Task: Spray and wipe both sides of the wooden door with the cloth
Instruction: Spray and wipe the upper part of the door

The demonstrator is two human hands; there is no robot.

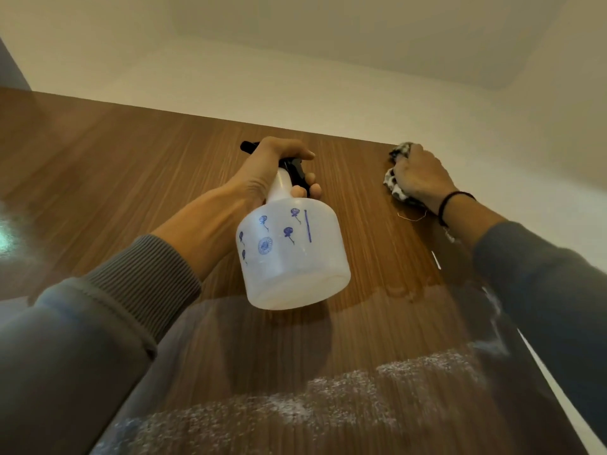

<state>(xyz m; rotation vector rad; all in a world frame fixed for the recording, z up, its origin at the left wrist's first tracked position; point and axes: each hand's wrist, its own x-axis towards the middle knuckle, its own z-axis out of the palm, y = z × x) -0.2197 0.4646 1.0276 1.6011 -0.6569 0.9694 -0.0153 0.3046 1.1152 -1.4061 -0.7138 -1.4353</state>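
Note:
The wooden door [164, 178] fills the view, seen from below up to its top edge. My left hand [266, 169] grips the black trigger head of a translucent white spray bottle [292, 254] with blue flower prints, held up in front of the door's upper middle. My right hand [420, 175] holds a bunched black-and-white cloth [395, 188] against the door near its top right corner. Wet streaks show below the cloth, and a band of white spray droplets [328, 395] lies across the lower part of the door.
A white wall [295, 83] and ceiling [361, 24] rise above the door's top edge. The door's right edge [538, 359] runs down beside my right sleeve. A bright reflection glints on the door at the far left.

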